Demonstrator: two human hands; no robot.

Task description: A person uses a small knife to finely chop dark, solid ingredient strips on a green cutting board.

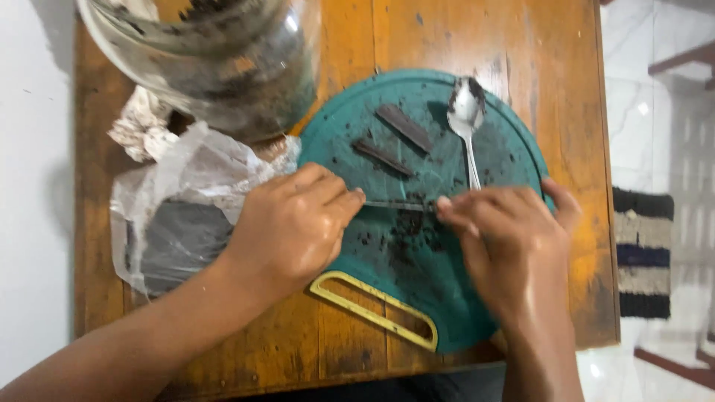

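My left hand (294, 223) and my right hand (506, 242) each pinch one end of a thin dark strip (395, 203), stretched level between them over a round green cutting board (506, 149). Dark crumbs (410, 227) lie on the board just under the strip. Two more dark flat strips (404, 126) (382, 157) rest on the far part of the board. A metal spoon (468, 123) with dark residue in its bowl lies beside them, its handle pointing toward my right hand.
The board, with its yellow handle (372, 309), sits on a small wooden table (566, 59). A large glass jar (216, 59) holding dark matter stands at the far left. A clear plastic bag (179, 216) with dark contents and crumpled paper (141, 126) lie left. A striped mat (644, 253) is on the floor at right.
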